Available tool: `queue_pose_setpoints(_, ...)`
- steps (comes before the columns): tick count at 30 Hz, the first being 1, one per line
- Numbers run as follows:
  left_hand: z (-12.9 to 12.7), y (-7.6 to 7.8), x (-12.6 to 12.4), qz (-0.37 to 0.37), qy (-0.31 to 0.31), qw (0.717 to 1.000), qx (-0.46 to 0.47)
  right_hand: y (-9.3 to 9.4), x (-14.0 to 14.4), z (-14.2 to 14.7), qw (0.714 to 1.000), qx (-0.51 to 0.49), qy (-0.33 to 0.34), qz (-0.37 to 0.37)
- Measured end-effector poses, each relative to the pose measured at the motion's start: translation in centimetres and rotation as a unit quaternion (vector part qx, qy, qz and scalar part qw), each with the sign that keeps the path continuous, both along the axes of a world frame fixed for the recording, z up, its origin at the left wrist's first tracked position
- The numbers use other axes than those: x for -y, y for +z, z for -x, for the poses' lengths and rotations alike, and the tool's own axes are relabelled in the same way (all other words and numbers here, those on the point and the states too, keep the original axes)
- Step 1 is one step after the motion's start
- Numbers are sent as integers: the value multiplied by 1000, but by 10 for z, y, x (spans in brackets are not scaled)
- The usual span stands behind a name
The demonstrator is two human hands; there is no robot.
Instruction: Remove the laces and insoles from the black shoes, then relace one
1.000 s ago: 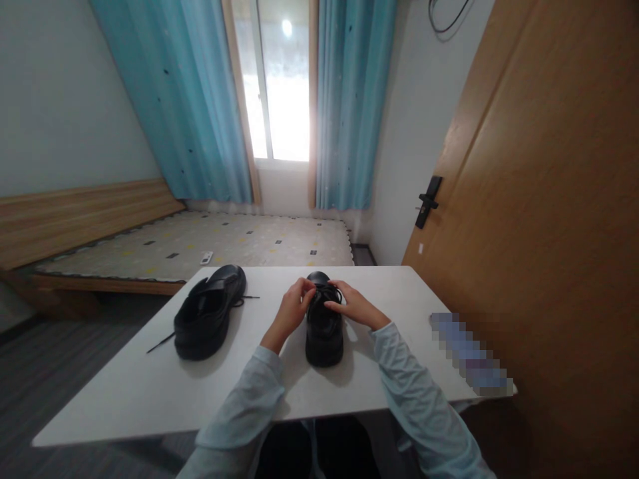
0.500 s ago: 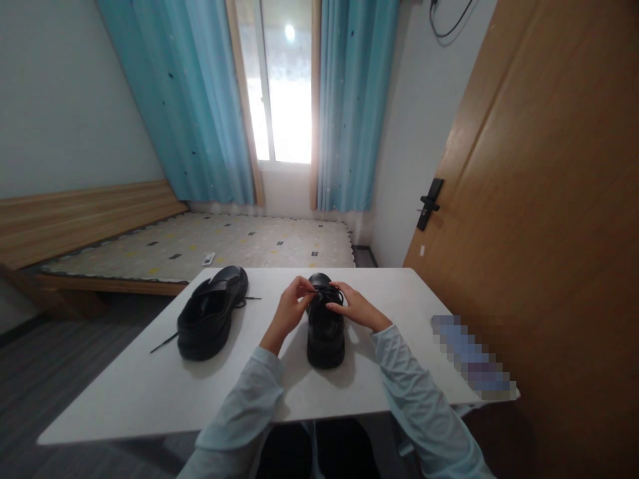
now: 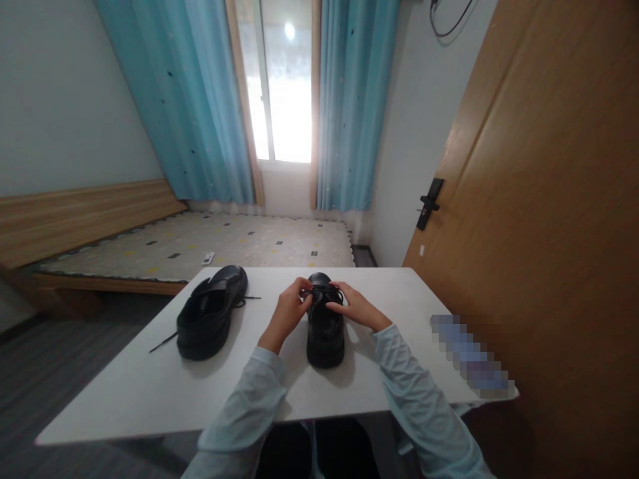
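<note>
A white desk [image 3: 124, 406] stands before a bed [image 3: 239, 243]. The pixelated item [image 3: 472, 356] at right is unreadable. One black shoe [image 3: 325, 342] sits mid-desk, heel toward the person; another black shoe [image 3: 200, 336] lies left. Left hand [image 3: 289, 307] pinches the central shoe's laces [image 3: 325, 289]; right hand [image 3: 357, 307], partly curled, touches their right side, grip indeterminable.

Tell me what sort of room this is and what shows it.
Most likely a bedroom: a bed with a wooden headboard stands beyond the table, near a window hung with blue curtains.
</note>
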State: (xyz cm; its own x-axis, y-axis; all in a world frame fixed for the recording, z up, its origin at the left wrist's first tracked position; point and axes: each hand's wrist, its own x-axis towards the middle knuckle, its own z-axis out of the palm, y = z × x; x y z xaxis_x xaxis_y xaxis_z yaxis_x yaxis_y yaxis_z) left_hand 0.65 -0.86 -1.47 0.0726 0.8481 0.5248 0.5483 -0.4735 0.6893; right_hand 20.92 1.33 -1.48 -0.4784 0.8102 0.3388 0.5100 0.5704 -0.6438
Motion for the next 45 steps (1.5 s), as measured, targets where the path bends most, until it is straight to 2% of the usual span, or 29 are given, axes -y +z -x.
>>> queue_pose_setpoints(8,8,-1,0,-19,26,998,-47,0,0,-1,1000,-1,2,3)
queue_pose_setpoints(12,9,1,1,-38,42,998,-27,2,1,-1,1000,6,-1,5)
queue_pose_setpoints(18,11,1,-2,30,59,986,153,3,1,-2,1000,9,0,2)
queue_pose_setpoints(23,7,4,0,95,-53,938,329,2,1,-2,1000,7,-2,3)
queue_pose_setpoints(26,5,7,2,118,-86,915,376,1,1,-2,1000,2,-1,0)
queue_pose_setpoints(35,7,9,4,104,-80,910,392,-1,0,-3,1000,-2,0,1)
queue_pose_setpoints(45,7,14,6,94,-43,931,350,2,1,-2,1000,-1,-2,5)
